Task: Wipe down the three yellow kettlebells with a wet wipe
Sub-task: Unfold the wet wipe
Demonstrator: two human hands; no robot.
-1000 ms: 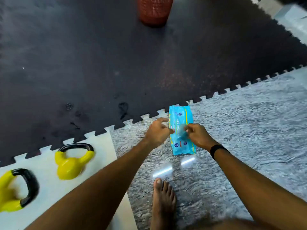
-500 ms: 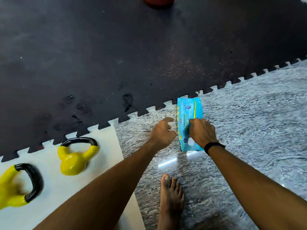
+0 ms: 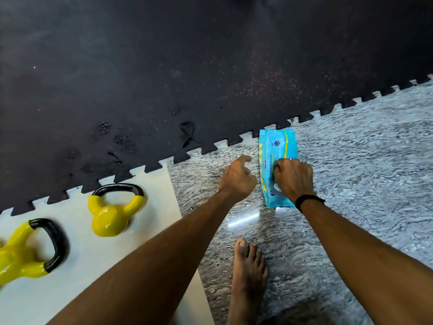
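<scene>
A blue wet wipe pack (image 3: 277, 141) lies flat on the marbled grey floor, just below the toothed edge of the black mat. My right hand (image 3: 294, 178) rests on the pack's middle with its fingers curled down on it; a white patch of the opening shows under the knuckles. My left hand (image 3: 237, 179) hovers just left of the pack, fingers loosely apart, holding nothing. Two yellow kettlebells with black handles lie on a white mat at the left: one (image 3: 110, 216) nearer the middle, another (image 3: 16, 256) cut off by the left edge. A third is not visible.
A large black interlocking mat (image 3: 187, 66) fills the upper half. The white mat (image 3: 77, 277) joins it at lower left. My bare foot (image 3: 248, 273) stands on the grey floor (image 3: 363, 172) between my arms. A black band circles my right wrist.
My left hand has come off the pack and now sits beside it. My right hand has shifted onto the pack's middle. The view tilted down, and the red basket left the frame.
</scene>
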